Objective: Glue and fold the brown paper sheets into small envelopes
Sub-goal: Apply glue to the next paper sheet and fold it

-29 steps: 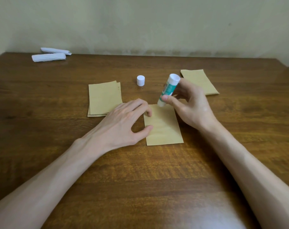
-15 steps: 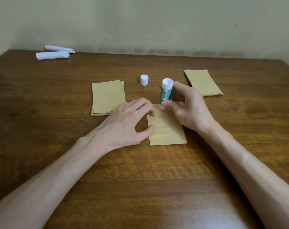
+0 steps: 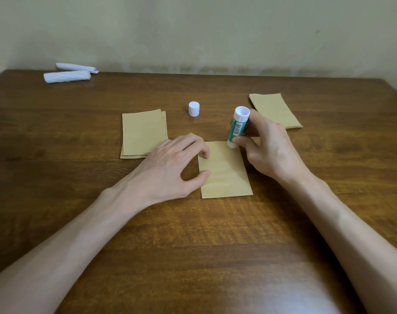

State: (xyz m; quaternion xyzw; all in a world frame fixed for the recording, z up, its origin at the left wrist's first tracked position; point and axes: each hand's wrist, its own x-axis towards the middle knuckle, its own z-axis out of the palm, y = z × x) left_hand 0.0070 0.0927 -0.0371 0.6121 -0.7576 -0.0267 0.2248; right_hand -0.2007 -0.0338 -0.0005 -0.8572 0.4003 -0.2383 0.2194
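A small brown paper sheet (image 3: 227,175) lies flat in the middle of the wooden table (image 3: 193,245). My left hand (image 3: 170,166) presses its left edge with fingertips and thumb. My right hand (image 3: 270,148) grips a green and white glue stick (image 3: 237,126), held nearly upright with its lower end on the sheet's far edge. The white cap (image 3: 193,108) stands apart behind the sheet.
A stack of brown sheets (image 3: 143,133) lies to the left of the working sheet, another stack (image 3: 274,109) at the far right. Two white rolled papers (image 3: 68,73) lie at the far left corner near the wall.
The glue stick has swung from leaning to the right to nearly upright and shifted right along the sheet's far edge. My left hand stays pressed on the sheet.
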